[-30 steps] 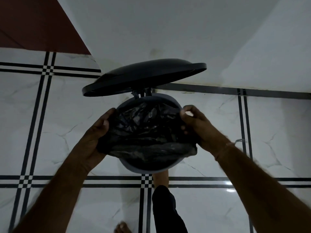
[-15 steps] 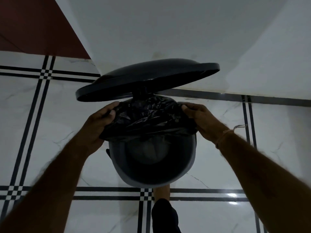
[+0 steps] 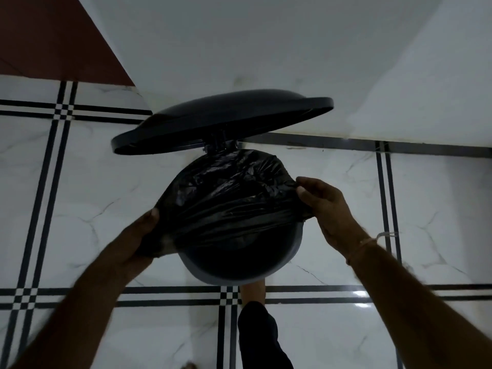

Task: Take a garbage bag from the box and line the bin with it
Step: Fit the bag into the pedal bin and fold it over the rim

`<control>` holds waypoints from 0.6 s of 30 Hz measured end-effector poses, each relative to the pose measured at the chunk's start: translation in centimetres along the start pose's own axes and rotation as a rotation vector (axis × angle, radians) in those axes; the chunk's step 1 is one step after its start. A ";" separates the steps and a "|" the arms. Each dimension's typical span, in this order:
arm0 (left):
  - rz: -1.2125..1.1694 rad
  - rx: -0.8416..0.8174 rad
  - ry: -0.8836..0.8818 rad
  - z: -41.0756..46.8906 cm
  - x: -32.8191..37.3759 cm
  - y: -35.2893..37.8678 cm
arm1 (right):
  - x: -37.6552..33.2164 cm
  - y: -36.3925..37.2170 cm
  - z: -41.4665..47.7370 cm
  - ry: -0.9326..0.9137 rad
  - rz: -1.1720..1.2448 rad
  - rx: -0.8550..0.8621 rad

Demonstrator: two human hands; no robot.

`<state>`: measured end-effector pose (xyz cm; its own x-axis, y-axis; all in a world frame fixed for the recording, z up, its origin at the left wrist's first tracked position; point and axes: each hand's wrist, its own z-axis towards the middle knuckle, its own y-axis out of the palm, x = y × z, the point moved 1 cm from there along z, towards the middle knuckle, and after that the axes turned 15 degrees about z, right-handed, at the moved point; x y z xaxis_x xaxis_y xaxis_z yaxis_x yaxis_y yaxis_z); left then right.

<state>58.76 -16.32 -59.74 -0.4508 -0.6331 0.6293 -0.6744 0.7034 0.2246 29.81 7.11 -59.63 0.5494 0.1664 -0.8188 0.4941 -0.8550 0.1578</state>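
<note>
Black garbage bag [image 3: 229,198] gripped by left hand [image 3: 138,241] and right hand [image 3: 327,209] over bin [image 3: 290,259], marble floor [image 3: 80,195].

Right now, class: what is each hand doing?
Left hand: closed, gripping the garbage bag.
Right hand: closed, pinching the bag's edge.

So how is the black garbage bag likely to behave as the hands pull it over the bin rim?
The garbage bag looks thin and floppy: it crumples and creases between the left hand and right hand. Its glossy film is probably slippery, so it may slide off the bin rim. Probably very light.
</note>
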 end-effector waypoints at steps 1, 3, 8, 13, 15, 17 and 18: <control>-0.038 0.012 -0.030 -0.6 -0.6 0.4 | 0.1 0.0 -0.4 -0.028 -0.018 0.021; -0.131 0.065 -0.087 -1.3 -1.7 0.8 | 0.5 0.0 -1.3 -0.073 -0.060 0.044; -0.246 0.068 -0.059 -1.4 -2.6 1.5 | 2.3 0.8 -3.5 -0.113 -0.067 0.135; -0.324 0.090 -0.051 -1.6 -4.2 2.8 | 5.2 1.9 -5.8 0.020 -0.046 0.445; -0.362 0.156 -0.086 -2.0 -5.3 2.9 | 5.0 2.2 -6.5 0.180 0.124 0.480; -0.371 0.201 -0.117 -2.3 -6.7 2.5 | 4.5 2.5 -6.8 0.304 0.280 0.444; -0.381 0.208 -0.128 -2.5 -7.2 2.6 | 4.5 2.4 -6.9 0.330 0.310 0.445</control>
<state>61.70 -9.11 -61.84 -0.2071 -0.8783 0.4309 -0.9036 0.3405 0.2598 38.11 9.23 -59.16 0.8360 -0.0392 -0.5473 -0.0095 -0.9983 0.0570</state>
